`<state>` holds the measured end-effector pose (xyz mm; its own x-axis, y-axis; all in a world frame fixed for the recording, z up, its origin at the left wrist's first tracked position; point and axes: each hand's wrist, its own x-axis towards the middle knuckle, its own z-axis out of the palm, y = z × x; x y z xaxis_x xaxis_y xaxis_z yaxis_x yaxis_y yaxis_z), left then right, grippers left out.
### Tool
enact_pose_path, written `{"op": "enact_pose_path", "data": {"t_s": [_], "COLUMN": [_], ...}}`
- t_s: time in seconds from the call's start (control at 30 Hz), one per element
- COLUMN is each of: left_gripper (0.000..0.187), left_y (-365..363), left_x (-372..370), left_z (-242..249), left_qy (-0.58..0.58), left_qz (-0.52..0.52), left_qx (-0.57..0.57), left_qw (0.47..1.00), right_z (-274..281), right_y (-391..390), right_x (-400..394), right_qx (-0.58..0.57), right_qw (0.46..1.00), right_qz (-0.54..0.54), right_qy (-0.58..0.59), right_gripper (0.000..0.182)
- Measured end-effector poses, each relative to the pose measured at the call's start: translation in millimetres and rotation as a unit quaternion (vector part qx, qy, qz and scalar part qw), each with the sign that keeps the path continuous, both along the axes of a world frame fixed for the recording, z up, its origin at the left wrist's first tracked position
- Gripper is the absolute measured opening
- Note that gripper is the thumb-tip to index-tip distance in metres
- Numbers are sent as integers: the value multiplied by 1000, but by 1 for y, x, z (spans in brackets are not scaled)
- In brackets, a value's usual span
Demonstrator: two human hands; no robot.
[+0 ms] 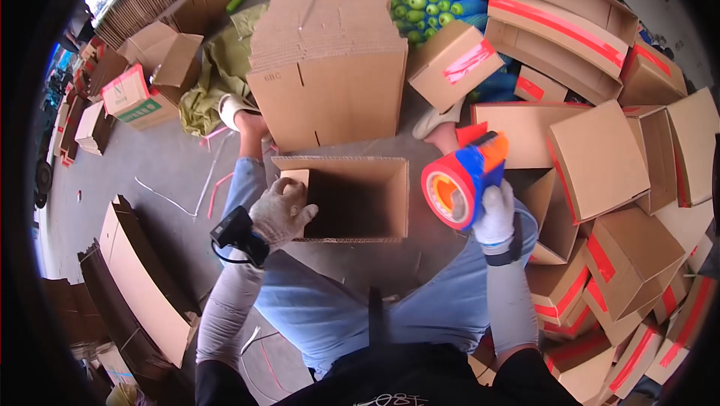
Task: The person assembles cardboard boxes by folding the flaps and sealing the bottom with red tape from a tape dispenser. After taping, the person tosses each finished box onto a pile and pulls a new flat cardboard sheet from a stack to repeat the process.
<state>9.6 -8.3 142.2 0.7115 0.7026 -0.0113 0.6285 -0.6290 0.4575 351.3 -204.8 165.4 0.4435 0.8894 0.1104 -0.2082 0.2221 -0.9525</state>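
Observation:
An open cardboard box (358, 236) stands between my legs, its dark inside facing up. My left hand (283, 212), in a light knit glove, is at the box's left side, with its fingers curled over a small flap (295, 175). To the right of the box, my gloved right hand (495, 215) grips a blue and orange tape dispenser (486, 169). A roll of red tape (449, 191) is mounted on it and faces the box. The dispenser is held in the air, apart from the box. The handle is partly hidden by my fingers.
A stack of flattened cartons (326, 98) stands just ahead. Taped boxes (600, 162) pile up on the right. Green fruit (420, 1) lies at the back. Folded cardboard (142, 278) is at the left, with loose strapping (199, 196) on the floor.

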Motion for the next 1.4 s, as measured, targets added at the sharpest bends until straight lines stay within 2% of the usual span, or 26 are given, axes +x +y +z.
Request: {"op": "enact_pose_path", "data": {"t_s": [0.03,0.1,0.17,0.2,0.23,0.3,0.33,0.37,0.43,0.47,0.5,0.57,0.6,0.63,0.7,0.73,0.77,0.83,0.87,0.9,0.97,1.03,1.1,1.2,1.3,1.4], "left_gripper": [49,56,59,61,61,60,56,55,57,53,49,44,42,39,26,22,20,31,42,53,64,66,69,68,68,68], "left_y": [-3,-2,-4,-3,-5,-8,-10,-11,-15,-11,-8,-3,0,4,14,17,19,12,8,11,15,24,28,13,-11,-32], "left_x": [-3,-14,-23,-27,-27,-16,-10,-8,-11,-11,-11,-11,-7,1,18,24,31,36,35,32,39,55,65,57,41,26], "left_z": [1,2,-9,-11,-8,6,13,9,8,10,11,-3,-9,-12,-37,-49,-51,-44,-38,-41,-14,16,-11,-8,-11,-51], "left_qy": [-7,29,31,34,47,76,92,61,-17,41,100,132,123,115,35,7,-22,-116,-115,-133,-101,-47,74,57,63,76], "left_qz": [-4,-90,-190,-240,-226,-191,-170,-160,-122,-119,-115,-105,-78,-54,-7,-27,-50,-64,-48,-52,-3,81,70,54,20,1], "left_qx": [-37,-37,25,59,38,5,-33,31,-43,-37,-35,-3,-3,2,76,118,162,238,275,303,327,258,227,220,209,193], "left_qw": [999,995,981,968,972,979,981,985,992,991,988,986,989,992,997,993,985,962,953,942,940,962,969,972,976,978], "right_z": [7,24,-7,-56,-39,-43,-54,-59,-62,-63,-71,-81,-40,-81,-56,-60,-36,-41,-41,-34,-75,-55,-32,-34,-43,-40], "right_y": [-7,-6,3,18,35,68,83,93,92,92,91,68,64,42,36,39,47,44,39,39,39,42,43,42,39,43], "right_x": [8,-1,-7,-20,-34,-73,-84,-92,-99,-100,-82,-55,-60,-32,-30,-25,-48,-58,-63,-66,-69,-69,-71,-69,-69,-70], "right_qx": [40,-22,-100,-27,-60,-108,-175,-239,-158,-119,-86,-37,14,-75,-50,7,3,-114,-130,-127,-62,-100,-131,-139,-131,-123], "right_qw": [997,990,974,993,974,954,940,908,947,952,976,992,979,971,976,962,983,965,952,950,971,961,954,947,939,942], "right_qz": [47,121,160,108,210,267,290,304,278,263,185,86,71,-5,40,189,162,235,269,275,224,256,269,279,303,305], "right_qy": [-43,-68,-125,-34,52,81,-42,-162,16,104,-73,84,189,226,209,196,84,1,66,75,-53,31,15,-78,-100,-68], "right_gripper": [70,84,86,82,77,67,62,58,56,55,58,62,64,73,73,74,72,73,71,68,66,61,58,52,49,46]}}
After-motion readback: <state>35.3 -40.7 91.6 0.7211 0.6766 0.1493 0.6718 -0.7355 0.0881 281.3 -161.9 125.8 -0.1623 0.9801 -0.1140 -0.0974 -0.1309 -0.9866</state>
